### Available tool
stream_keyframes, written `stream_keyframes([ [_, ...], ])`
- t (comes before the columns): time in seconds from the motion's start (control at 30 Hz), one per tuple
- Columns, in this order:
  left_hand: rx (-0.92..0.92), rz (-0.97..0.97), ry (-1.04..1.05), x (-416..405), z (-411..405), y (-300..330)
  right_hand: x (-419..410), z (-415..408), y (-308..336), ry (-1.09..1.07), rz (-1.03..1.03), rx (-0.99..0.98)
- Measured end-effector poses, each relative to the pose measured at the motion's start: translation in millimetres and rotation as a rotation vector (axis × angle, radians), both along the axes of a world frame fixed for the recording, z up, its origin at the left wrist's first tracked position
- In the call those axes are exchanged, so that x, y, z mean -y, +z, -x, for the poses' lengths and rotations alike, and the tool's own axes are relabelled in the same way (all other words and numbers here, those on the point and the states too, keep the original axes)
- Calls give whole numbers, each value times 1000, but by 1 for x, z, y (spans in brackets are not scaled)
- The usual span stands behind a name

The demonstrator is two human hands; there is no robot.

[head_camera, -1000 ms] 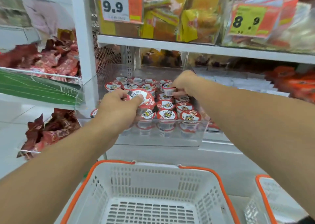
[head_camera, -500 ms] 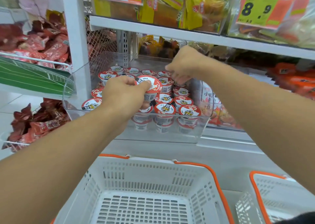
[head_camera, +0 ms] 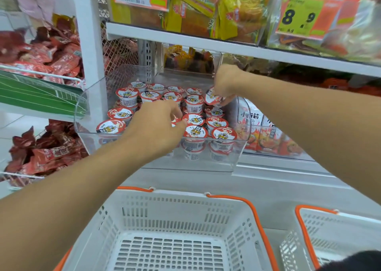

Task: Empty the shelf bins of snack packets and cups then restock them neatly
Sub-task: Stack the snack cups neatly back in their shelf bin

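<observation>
Your left hand no longer holds up the large red-lidded cup it gripped a second ago; it has dropped among the cups near the front edge of the clear bin, fingers curled down over the lids, and whether it holds one cannot be told. Your right hand has shifted to the bin's back right corner and now pinches a tilted cup, lifted above its neighbours.
</observation>
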State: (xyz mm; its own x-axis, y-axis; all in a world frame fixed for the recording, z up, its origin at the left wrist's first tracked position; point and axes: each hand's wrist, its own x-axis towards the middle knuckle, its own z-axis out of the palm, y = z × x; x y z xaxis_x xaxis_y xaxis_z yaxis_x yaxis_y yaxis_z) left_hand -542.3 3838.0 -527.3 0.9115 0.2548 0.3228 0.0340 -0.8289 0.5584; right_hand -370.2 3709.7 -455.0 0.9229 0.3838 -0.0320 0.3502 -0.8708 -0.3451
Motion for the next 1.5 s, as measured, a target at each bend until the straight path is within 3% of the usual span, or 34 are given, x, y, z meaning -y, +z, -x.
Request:
stream_keyframes([
  [0.13, -67, -211, -74, -5, 2, -8, -9, 1, -13, -55, 204, 39],
  [0.37, -55, -193, -135, -8, 3, -7, -13, 7, -19, 31, 423, 252],
  [0.7, -78, -214, -208, -19, 5, -2, -7, 11, -35, 103, 446, 306],
  [0.83, -79, -223, -258, -23, 8, -1, -2, 17, -26, 124, 336, 321],
  [0.97, -107, -437, -283, -46, 15, -4, 16, 87, -18, 347, 188, 346],
  [1.03, -98, -506, -271, -62, 20, -8, 35, 129, -31, 432, 300, 375],
  [1.1, -60, -516, -242, -71, 24, -11, 52, 145, -49, 432, 400, 470],
  [1.17, -48, -504, -214, -73, 28, -12, 60, 139, -63, 408, 367, 520],
  [1.5, 24, -556, -100, -82, 22, -16, 50, 113, -57, 347, 255, 493],
])
